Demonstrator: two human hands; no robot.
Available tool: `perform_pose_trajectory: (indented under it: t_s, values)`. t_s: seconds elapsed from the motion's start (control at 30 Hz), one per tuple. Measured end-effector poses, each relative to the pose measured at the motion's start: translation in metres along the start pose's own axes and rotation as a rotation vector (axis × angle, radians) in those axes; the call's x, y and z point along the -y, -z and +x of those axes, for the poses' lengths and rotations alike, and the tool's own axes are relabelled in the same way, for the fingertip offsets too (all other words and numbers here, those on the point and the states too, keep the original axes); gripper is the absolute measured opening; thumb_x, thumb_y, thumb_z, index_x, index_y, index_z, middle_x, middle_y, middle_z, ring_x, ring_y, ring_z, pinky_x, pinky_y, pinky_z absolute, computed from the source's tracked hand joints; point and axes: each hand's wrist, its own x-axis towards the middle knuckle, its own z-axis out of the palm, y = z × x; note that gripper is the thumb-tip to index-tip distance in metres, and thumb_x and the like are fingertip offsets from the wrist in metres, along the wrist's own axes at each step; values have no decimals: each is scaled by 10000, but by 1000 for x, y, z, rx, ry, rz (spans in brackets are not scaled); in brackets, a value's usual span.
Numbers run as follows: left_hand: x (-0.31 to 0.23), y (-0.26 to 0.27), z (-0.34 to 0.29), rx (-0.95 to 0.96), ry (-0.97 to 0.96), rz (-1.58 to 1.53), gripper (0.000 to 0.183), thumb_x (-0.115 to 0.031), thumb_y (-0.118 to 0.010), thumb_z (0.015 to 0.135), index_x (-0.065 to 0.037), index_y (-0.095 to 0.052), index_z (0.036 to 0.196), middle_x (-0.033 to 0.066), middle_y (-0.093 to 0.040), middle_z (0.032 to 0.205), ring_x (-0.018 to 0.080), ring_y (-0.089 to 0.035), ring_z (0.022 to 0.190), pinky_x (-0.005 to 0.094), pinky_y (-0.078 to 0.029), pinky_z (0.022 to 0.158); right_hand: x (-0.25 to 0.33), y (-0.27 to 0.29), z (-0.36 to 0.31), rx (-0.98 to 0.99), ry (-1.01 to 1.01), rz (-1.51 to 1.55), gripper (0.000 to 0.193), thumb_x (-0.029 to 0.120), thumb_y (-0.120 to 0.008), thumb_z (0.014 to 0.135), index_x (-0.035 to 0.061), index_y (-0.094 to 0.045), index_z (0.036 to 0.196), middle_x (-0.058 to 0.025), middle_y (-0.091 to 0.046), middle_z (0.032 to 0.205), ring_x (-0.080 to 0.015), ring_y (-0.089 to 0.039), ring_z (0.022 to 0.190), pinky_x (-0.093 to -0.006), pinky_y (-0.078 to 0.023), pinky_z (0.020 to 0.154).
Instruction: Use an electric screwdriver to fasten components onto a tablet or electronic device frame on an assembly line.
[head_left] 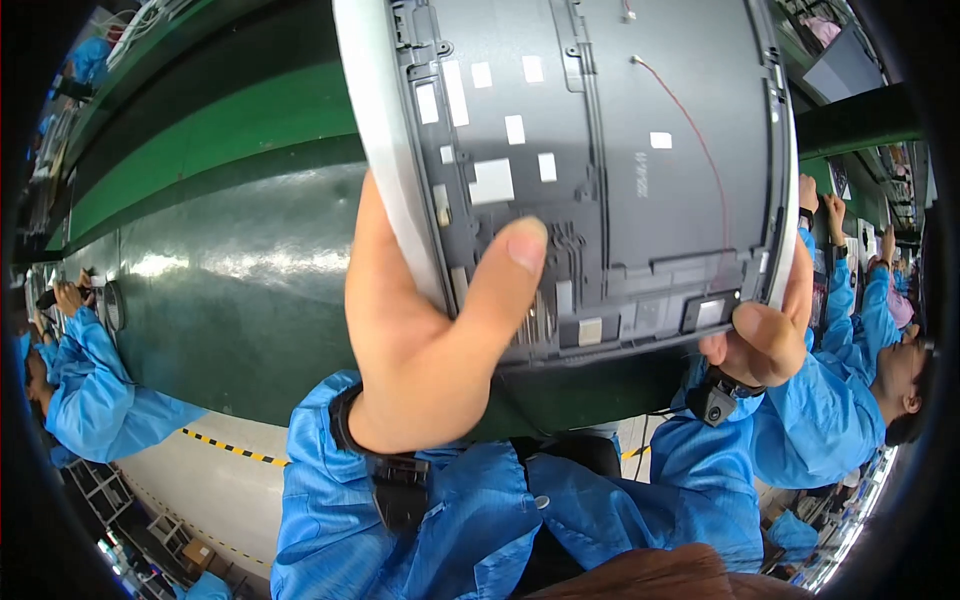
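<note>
Both my hands hold up a dark grey tablet housing (640,200) with a pale outer rim, its inner side facing me and tilted slightly. My left hand (430,340) grips its lower left edge, thumb pressed on the inside and fingers behind. At the lower right corner, my right hand (770,340) pinches the edge with the thumb in front; most of its other fingers are hidden. Several white pads (492,182) stick to the inner face. A thin red wire (690,115) runs down the right half. The top of the housing lies outside the picture.
Behind the housing stretches a shiny green workbench (240,270). A co-worker in a blue smock (100,380) sits at the left, another blue-clad person (840,420) close at the right. Striped yellow-black tape (235,450) marks the pale floor. A dark shelf edge (860,120) crosses the right side.
</note>
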Motion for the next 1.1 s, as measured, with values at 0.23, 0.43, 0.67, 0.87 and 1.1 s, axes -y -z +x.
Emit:
perform_pose_trajectory:
  t_s: [0.23,0.43,0.67,0.87,1.1]
  values:
    - [52,30,75,164,123,-61,333,-99,-620,968,10,-526,1269,68,-644,1138,117,-618,986,289,-511,860,-10,6,36,-116,154,-818,347,186,-617,972,-2,-631,1264,-32,-648,761,-85,-598,649,-245,-465,575]
    - [130,92,162,233,304,-67,301,-82,-593,981,23,-544,1259,88,-662,1163,164,-649,1028,322,-528,906,-58,23,-27,371,293,-1121,309,181,-719,862,47,-678,1137,-97,-667,824,-289,-652,772,-393,-526,668]
    - [135,83,216,31,-92,759,412,-142,-681,916,72,-552,1244,168,-685,1118,288,-651,1016,396,-496,917,-109,50,-95,292,428,-1437,591,214,-764,792,124,-577,1345,-92,-582,1212,-264,-560,1107,-422,-416,954]
    - [173,-8,196,148,-624,1271,207,-153,-684,831,-20,-690,990,172,-683,968,365,-613,1010,478,-494,873,-125,57,-98,109,506,-1329,546,196,-769,769,70,-612,1277,-64,-602,1061,-241,-586,981,-383,-443,872]
    - [222,-154,214,124,-372,1386,461,-466,-677,865,-7,-707,832,216,-714,988,405,-679,960,490,-529,831,-124,63,-97,167,561,-1288,523,225,-748,791,54,-616,1269,-69,-605,1065,-230,-584,987,-369,-444,876]
